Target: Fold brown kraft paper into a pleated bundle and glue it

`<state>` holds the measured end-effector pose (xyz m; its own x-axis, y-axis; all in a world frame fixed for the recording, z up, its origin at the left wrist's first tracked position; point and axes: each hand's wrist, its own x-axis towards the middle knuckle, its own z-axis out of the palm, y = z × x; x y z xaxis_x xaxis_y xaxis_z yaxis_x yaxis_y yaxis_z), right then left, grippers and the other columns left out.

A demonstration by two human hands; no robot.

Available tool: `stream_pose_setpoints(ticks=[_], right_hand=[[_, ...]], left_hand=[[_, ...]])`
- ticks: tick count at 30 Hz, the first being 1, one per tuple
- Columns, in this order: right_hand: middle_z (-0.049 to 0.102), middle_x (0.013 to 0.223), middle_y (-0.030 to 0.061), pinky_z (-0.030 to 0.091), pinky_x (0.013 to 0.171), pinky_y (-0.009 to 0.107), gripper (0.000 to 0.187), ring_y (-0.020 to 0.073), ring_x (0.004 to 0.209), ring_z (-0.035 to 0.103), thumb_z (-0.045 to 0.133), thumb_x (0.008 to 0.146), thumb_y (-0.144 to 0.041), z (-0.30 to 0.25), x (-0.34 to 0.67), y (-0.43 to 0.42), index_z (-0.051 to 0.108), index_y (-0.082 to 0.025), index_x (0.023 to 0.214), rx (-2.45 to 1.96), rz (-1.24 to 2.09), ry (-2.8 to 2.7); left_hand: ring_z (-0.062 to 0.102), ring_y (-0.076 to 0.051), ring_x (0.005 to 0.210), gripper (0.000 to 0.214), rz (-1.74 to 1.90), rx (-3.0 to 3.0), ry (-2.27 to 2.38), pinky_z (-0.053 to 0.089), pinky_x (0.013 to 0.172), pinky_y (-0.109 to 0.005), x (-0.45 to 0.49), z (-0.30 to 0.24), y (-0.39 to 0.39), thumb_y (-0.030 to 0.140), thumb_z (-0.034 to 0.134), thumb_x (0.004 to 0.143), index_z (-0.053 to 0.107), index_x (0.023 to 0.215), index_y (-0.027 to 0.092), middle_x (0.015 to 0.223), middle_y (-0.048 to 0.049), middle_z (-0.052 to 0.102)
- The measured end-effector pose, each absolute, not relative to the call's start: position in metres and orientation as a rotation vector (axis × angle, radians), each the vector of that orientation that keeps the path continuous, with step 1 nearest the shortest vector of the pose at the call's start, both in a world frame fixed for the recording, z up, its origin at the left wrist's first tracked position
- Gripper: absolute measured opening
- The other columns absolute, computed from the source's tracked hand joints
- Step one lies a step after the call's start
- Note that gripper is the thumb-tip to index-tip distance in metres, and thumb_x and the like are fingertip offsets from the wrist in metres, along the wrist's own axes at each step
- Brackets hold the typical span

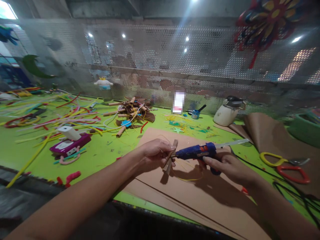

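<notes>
My left hand (155, 154) is closed around a small cardboard piece (170, 157), holding it upright above a brown cardboard sheet (200, 196). My right hand (228, 166) grips a blue glue gun (197, 151) by its handle. The gun's nozzle points left and touches the cardboard piece. A clear glue stick (231, 143) juts from the back of the gun. Both hands hover just over the green table (105, 150).
Colourful pipe cleaners (55, 116) and a purple power strip (68, 145) lie at the left. A pile of brown cardboard scraps (133, 111) sits behind. Scissors with yellow and red handles (285, 165), black cable, a white pot (227, 113) and brown paper are at the right.
</notes>
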<state>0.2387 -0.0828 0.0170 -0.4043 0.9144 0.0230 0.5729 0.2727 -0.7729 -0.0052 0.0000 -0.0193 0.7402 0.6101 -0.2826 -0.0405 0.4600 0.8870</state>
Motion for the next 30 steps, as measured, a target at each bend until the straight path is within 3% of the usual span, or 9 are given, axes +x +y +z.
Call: stream_pose_setpoints(ticks=[13, 25, 30], right_hand=[[0.059, 0.063, 0.0034, 0.038, 0.053, 0.023, 0.047, 0.0128, 0.059, 0.049, 0.047, 0.082, -0.056, 0.016, 0.236, -0.092, 0.07, -0.016, 0.073, -1.365, 1.054, -2.128], [0.061, 0.068, 0.0053, 0.039, 0.054, 0.024, 0.047, 0.0144, 0.062, 0.052, 0.047, 0.083, -0.054, 0.018, 0.236, -0.09, 0.069, -0.014, 0.073, -1.339, 0.997, -2.113], [0.06, 0.065, 0.0039, 0.039, 0.053, 0.023, 0.045, 0.0134, 0.06, 0.051, 0.048, 0.082, -0.054, 0.016, 0.235, -0.092, 0.069, -0.015, 0.074, -1.335, 1.041, -2.141]], left_hand=[[0.051, -0.011, 0.048, 0.022, 0.467, 1.039, 0.659, 0.04, 0.054, -0.026, -0.005, -0.018, -0.001, 0.021, 0.065, 0.071, 0.052, 0.058, 0.009, 0.054, -0.0048, 0.056], [0.054, -0.014, 0.05, 0.018, 0.503, 0.99, 0.675, 0.046, 0.059, -0.033, -0.002, -0.014, -0.009, 0.019, 0.064, 0.07, 0.051, 0.061, 0.01, 0.055, -0.0036, 0.057], [0.054, -0.012, 0.05, 0.019, 0.48, 1.053, 0.687, 0.041, 0.054, -0.027, -0.004, -0.019, -0.002, 0.02, 0.064, 0.071, 0.053, 0.06, 0.01, 0.056, -0.0055, 0.059]])
